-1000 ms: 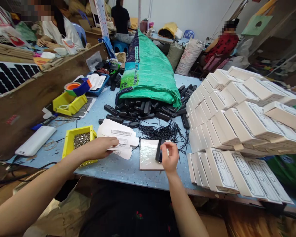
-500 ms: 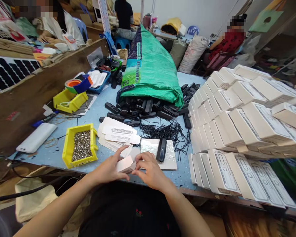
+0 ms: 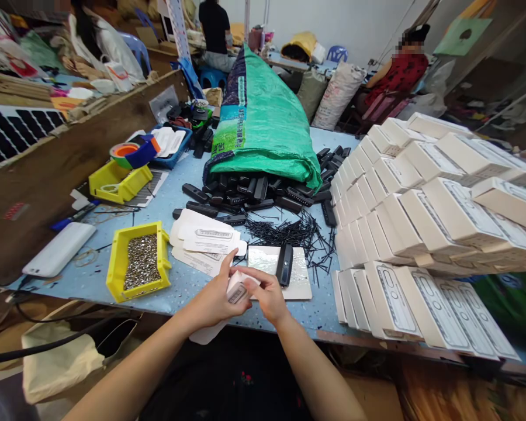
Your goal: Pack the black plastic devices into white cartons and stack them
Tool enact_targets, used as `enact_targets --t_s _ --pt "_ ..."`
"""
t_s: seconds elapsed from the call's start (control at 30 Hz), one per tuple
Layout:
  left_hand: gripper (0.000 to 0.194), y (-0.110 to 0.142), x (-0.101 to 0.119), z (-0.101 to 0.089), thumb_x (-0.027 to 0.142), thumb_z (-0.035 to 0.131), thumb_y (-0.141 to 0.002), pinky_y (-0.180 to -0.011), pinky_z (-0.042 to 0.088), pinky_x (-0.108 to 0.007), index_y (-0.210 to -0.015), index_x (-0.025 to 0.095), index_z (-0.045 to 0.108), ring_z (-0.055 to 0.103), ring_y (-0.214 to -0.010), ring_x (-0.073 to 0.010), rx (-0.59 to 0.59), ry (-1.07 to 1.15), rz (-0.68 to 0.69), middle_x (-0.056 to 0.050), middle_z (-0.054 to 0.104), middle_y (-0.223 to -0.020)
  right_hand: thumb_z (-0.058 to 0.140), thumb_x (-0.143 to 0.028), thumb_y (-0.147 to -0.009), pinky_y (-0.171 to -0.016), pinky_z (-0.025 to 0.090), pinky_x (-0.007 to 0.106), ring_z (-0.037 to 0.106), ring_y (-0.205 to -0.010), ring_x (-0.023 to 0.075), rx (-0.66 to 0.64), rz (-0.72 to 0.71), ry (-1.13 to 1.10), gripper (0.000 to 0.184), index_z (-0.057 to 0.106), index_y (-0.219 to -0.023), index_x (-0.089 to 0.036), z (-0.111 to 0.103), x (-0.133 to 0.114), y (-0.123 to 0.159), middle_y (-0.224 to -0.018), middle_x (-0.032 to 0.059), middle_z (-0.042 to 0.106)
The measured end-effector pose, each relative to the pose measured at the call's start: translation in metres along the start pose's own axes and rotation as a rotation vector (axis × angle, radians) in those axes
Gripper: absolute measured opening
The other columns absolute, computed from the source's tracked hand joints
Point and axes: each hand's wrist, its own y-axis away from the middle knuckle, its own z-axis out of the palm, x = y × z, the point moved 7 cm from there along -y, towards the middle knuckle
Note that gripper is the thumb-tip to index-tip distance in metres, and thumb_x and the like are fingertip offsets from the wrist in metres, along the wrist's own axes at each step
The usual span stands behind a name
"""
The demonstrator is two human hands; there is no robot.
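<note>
A small white cardboard box (image 3: 236, 292) is held between my two hands over the table's front edge. My left hand (image 3: 217, 295) wraps round its left side, the index finger pointing up. On the far right side, my right hand (image 3: 267, 292) has its thumb and fingers on the box's end. A white flap (image 3: 208, 333) sticks out below my left hand. Just beyond my right hand, a black plastic piece (image 3: 284, 265) lies on a silvery pad (image 3: 301, 275). Flat printed cartons (image 3: 208, 237) lie behind my left hand.
A yellow bin of small metal parts (image 3: 142, 263) stands left. Behind are loose black pins (image 3: 284, 231) and a green sack (image 3: 267, 128) spilling black plastic pieces. White boxes (image 3: 394, 228) are stacked high at right. A white phone (image 3: 60, 248) lies far left. Several people sit beyond.
The box has turned, so its printed face now shows, and a white flap hangs below my left hand. My right hand has closed in on the box. The view has shifted slightly.
</note>
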Motion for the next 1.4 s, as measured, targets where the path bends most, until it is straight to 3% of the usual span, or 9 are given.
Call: enact_targets --t_s 0.2,0.37,0.53,0.67,0.77,0.9,0.97,1.2,1.4 --pt "0.107 -0.002 -0.019 -0.01 0.029 0.076 -0.061 -0.097 0.044 -0.043 -0.149 0.02 0.016 0.055 -0.117 -0.031 0.03 0.056 -0.085 -0.016 0.055 -0.129 0.044 -0.028 -0.094 -0.11 0.039 0.043 0.047 -0.129 0.0199 -0.153 -0.177 0.467 0.041 0.052 -0.134 -0.027 -0.016 -0.005 0.007 -0.137 0.0054 0.051" --pt "0.085 0.006 -0.061 -0.037 0.037 0.063 -0.078 -0.084 0.054 -0.047 -0.147 0.029 0.013 0.065 -0.105 -0.03 0.084 0.683 -0.343 -0.011 0.065 -0.113 0.049 0.0 -0.079 -0.115 0.013 0.062 0.023 -0.143 0.0277 -0.211 -0.053 1.106 0.05 0.062 -0.119 -0.027 -0.101 0.007 0.005 -0.148 0.0039 0.037" --pt "0.045 0.005 -0.071 -0.05 0.041 0.052 -0.089 -0.08 0.057 -0.034 -0.131 0.026 0.046 0.06 -0.113 -0.0247 0.452 1.074 -0.396 -0.009 0.056 -0.134 0.072 -0.027 -0.076 -0.09 0.052 0.045 0.066 -0.097 0.021 0.144 -0.122 0.495 0.035 0.055 -0.106 -0.022 -0.104 -0.018 0.003 -0.099 0.0057 0.068" --pt "0.041 0.005 -0.061 -0.013 0.044 0.049 -0.091 -0.081 0.057 -0.034 -0.125 0.021 0.05 0.063 -0.107 -0.0221 0.447 1.14 -0.494 -0.011 0.057 -0.131 0.075 -0.043 -0.073 -0.09 0.053 0.043 0.065 -0.102 0.0217 0.415 -0.28 0.032 0.046 0.049 -0.105 -0.023 -0.06 -0.028 0.005 -0.109 0.0088 0.065" --pt "0.054 0.009 -0.057 -0.004 0.055 0.049 -0.087 -0.09 0.053 -0.043 -0.124 0.017 0.05 0.059 -0.113 -0.028 0.297 0.905 -0.436 -0.017 0.057 -0.128 0.081 -0.035 -0.067 -0.099 0.047 0.041 0.059 -0.114 0.0221 0.297 -0.295 0.133 0.055 0.05 -0.11 -0.024 -0.028 -0.028 -0.001 -0.121 0.011 0.06" --pt "0.086 0.02 -0.047 -0.046 0.051 0.079 -0.058 -0.097 0.045 -0.051 -0.129 0.018 0.044 0.048 -0.125 -0.0369 0.503 0.088 -0.059 -0.018 0.05 -0.135 0.066 -0.046 -0.081 -0.087 0.052 0.034 0.065 -0.099 0.019 -0.016 -0.223 0.099 0.059 0.044 -0.131 -0.024 -0.015 -0.021 -0.034 -0.111 0.0088 0.065" --pt "0.083 0.018 -0.045 -0.045 0.043 0.079 -0.059 -0.092 0.048 -0.048 -0.129 0.018 0.042 0.057 -0.113 -0.0353 0.424 -0.169 0.006 -0.016 0.058 -0.124 0.051 -0.048 -0.089 -0.087 0.051 0.033 0.064 -0.099 0.0183 -0.143 -0.168 0.234 0.041 0.057 -0.12 -0.022 -0.021 -0.013 -0.069 -0.107 0.0077 0.067" --pt "0.073 0.004 -0.036 -0.025 0.041 0.066 -0.073 -0.077 0.052 -0.036 -0.133 0.018 0.031 0.066 -0.096 -0.0292 0.273 -0.372 0.023 -0.013 0.064 -0.114 0.064 -0.004 -0.07 -0.097 0.042 0.038 0.061 -0.096 0.0232 0.255 0.134 0.742 0.007 0.064 -0.066 -0.01 -0.132 0.019 -0.182 -0.085 0.0136 0.065" --pt "0.071 -0.004 -0.042 -0.02 0.041 0.065 -0.072 -0.074 0.053 -0.035 -0.133 0.018 0.036 0.068 -0.09 -0.0273 0.274 -0.36 -0.04 -0.009 0.068 -0.104 0.058 -0.025 -0.085 -0.074 0.053 0.029 0.065 -0.077 0.0147 0.239 0.074 0.479 0.034 0.053 -0.119 -0.02 -0.1 0.008 -0.114 -0.09 0.0036 0.066"
